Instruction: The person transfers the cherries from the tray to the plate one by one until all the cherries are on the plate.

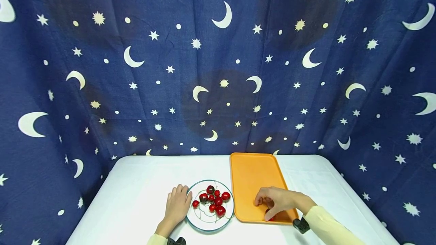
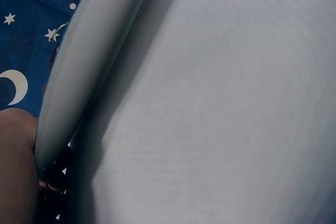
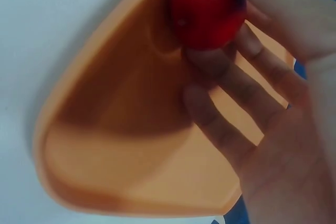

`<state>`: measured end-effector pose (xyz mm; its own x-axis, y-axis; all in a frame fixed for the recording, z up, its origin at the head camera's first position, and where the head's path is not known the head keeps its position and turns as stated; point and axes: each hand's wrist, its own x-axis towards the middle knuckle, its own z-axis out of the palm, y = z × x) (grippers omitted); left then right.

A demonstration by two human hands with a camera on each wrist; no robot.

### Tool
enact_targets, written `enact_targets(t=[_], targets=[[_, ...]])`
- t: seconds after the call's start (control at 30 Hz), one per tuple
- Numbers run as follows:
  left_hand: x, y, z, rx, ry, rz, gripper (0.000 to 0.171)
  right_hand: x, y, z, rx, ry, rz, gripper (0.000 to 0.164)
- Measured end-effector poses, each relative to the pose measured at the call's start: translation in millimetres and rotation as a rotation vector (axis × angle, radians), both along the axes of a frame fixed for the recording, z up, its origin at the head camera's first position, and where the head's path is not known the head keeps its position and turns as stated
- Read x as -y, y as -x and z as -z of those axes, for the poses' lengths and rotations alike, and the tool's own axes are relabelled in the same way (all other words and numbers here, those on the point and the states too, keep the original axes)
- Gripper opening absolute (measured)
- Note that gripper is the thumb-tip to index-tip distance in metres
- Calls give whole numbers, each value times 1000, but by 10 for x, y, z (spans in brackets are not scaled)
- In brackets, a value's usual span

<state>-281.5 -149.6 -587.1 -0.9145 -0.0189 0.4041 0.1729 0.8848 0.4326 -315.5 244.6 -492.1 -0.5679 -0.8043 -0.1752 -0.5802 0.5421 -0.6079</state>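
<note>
My right hand [image 1: 277,201] pinches a red cherry [image 3: 207,11] between thumb and fingers, low over the near edge of an orange tray [image 1: 257,173]. In the head view the hand covers most of that cherry. My left hand [image 1: 178,204] lies with extended fingers beside a round, glass-rimmed plate [image 1: 195,225], its thumb side against the rim. Several red and dark red cherries [image 1: 218,201] with thin stems lie on the plate. In the left wrist view, part of the left hand [image 2: 17,166] meets the plate's pale side wall [image 2: 97,51].
A white cloth [image 1: 143,184] covers the table. The tray stands just right of the plate, its raised rim [image 3: 44,129] showing in the right wrist view. A dark blue curtain [image 1: 163,97] with moons and stars hangs behind and at both sides.
</note>
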Motion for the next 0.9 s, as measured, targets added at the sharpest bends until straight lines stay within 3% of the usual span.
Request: enact_targets(t=[0.27, 0.5, 0.67, 0.9], targets=[[-11, 4, -53, 44, -11, -1, 20, -7, 4, 15, -43, 35, -41, 37], [-5, 1, -47, 43, -9, 0, 19, 2, 32, 28, -141, 45, -71, 22], [-5, 25, 1, 43, -20, -7, 21, 18, 54, 53, -204, 48, -46, 17], [-4, 29, -15, 70, -25, -5, 22, 38, 88, 83, -180, 21, 64, 19]])
